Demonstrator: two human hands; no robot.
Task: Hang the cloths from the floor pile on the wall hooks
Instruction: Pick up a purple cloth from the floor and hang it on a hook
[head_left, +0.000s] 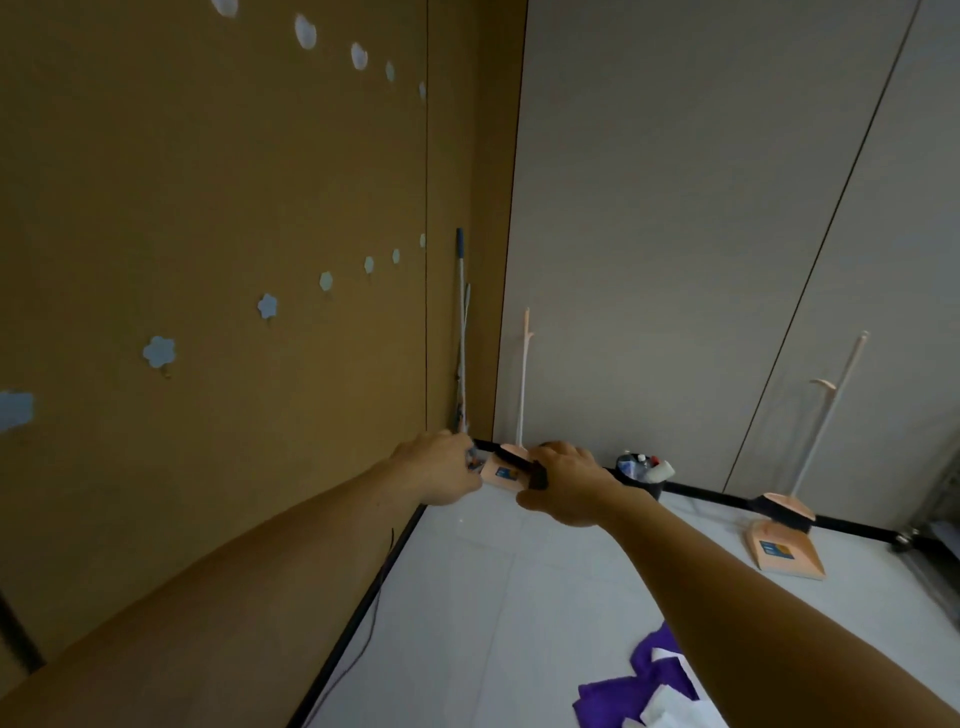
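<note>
Facing the brown panelled wall (208, 182) on the left with its pale flower-shaped hooks (159, 352), I find the purple-and-white cloth pile (639, 691) near-right on the white floor (493, 597), nearer the right hand (569, 486) than the left hand (441, 470). Both hands curl far ahead, and I cannot tell whether either grips anything.

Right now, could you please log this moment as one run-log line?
left hand: outstretched, grip unclear | right hand: outstretched, grip unclear | cloths: piled on floor | wall hooks: visible ones bare
</note>
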